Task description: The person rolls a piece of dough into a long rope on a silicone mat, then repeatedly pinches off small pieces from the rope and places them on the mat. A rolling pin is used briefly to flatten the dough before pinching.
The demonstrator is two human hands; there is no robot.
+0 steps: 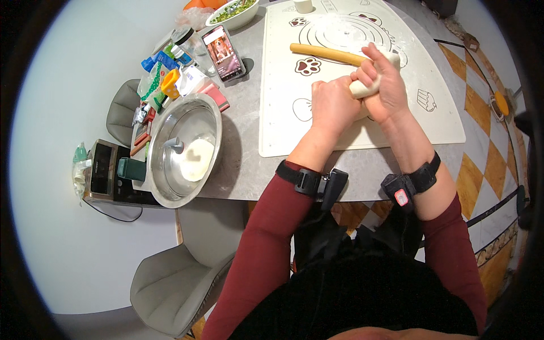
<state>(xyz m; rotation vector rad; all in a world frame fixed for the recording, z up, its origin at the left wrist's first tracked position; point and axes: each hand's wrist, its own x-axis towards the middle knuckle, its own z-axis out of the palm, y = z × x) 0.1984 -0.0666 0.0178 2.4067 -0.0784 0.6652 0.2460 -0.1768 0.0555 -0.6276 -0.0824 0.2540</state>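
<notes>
A thick roll of white dough [363, 89] is held between my hands above the pale baking mat [282, 131]. My left hand [333, 104] is curled into a fist around its near-left end. My right hand [386, 89] wraps it from the right, thumb side outward, with the fingers bent over the top. More dough shows behind the right fingers, and my hands hide much of the piece. Just beyond them lies a wooden rolling pin [325, 52], its right end hidden by my right hand.
A steel bowl [216, 140] with flour [197, 159] and a grey-handled utensil [174, 144] stands left at the table edge. Behind it are a propped phone [222, 53], a clear jar [197, 46] and packets. Farther back are a bowl of chopped greens [246, 19] and a white cup [303, 6].
</notes>
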